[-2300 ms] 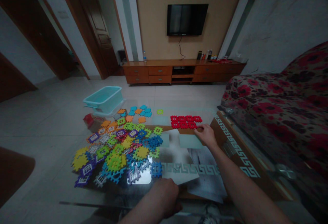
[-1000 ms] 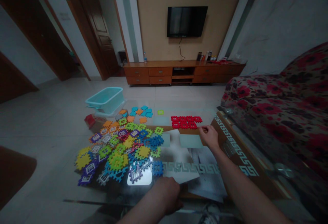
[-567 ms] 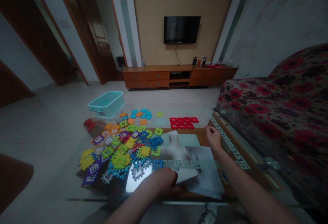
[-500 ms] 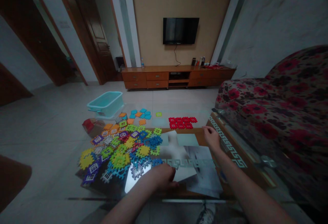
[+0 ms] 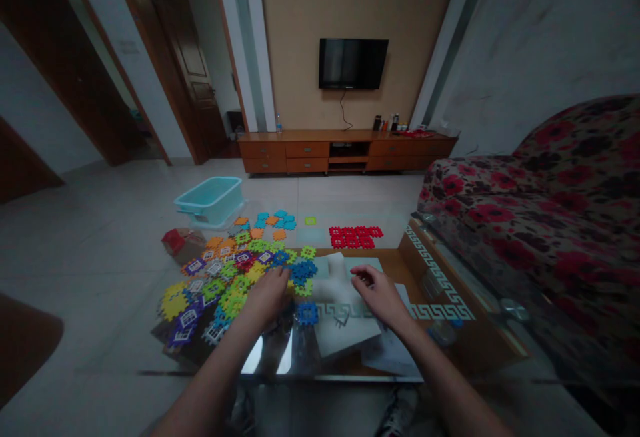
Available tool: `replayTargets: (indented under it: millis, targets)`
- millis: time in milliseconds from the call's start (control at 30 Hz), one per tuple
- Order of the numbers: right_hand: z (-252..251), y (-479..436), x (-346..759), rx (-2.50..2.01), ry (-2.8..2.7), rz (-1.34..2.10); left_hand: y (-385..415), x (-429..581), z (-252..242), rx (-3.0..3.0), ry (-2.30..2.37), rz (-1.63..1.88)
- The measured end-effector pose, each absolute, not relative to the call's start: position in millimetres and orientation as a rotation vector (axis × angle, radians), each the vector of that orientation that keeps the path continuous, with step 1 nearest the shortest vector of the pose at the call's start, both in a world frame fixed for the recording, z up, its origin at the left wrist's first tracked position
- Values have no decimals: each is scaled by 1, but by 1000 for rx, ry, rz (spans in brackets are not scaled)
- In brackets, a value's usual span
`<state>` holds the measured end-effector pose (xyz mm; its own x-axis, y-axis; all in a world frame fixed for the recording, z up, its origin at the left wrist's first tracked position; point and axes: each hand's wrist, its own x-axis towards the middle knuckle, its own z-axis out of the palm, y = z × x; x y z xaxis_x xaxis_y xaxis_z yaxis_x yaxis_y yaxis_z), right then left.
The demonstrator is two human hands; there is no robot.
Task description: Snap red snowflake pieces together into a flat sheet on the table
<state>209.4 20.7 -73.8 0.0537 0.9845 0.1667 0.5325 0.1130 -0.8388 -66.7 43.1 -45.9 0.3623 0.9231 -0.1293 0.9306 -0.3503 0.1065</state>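
A heap of coloured interlocking plastic tiles (image 5: 220, 277) lies on the left half of a glass table top (image 5: 280, 357). My left hand (image 5: 269, 294) rests on the heap's right edge, fingers stretched over yellow and blue tiles, gripping nothing that I can see. A single blue tile (image 5: 307, 314) lies just right of it. My right hand (image 5: 377, 294) hovers over the table's middle, fingers loosely spread and empty, above white papers (image 5: 345, 337) under the glass. A flat block of joined red tiles (image 5: 355, 237) sits at the far edge, apart from both hands.
A teal plastic tub (image 5: 210, 198) and a small red box (image 5: 176, 242) stand on the floor beyond the table. Blue and orange tiles (image 5: 270, 222) lie at the far edge. A floral sofa (image 5: 540, 224) fills the right. A TV cabinet (image 5: 345, 150) lines the back wall.
My right hand has drawn back from beside the red tiles to the table's middle. My left hand has gone forward from the near edge onto the tile heap, its fist now unfolded.
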Motion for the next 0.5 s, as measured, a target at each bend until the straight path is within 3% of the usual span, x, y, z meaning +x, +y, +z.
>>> replayTargets:
  millis: [167, 500]
  targets:
    - [-62, 2, 185, -1495, -1992, 564, 43, -78, -60, 2380, 1751, -178]
    - [-70, -9, 187, -1595, -2222, 569, 22, -50, -73, 2312, 1475, -75]
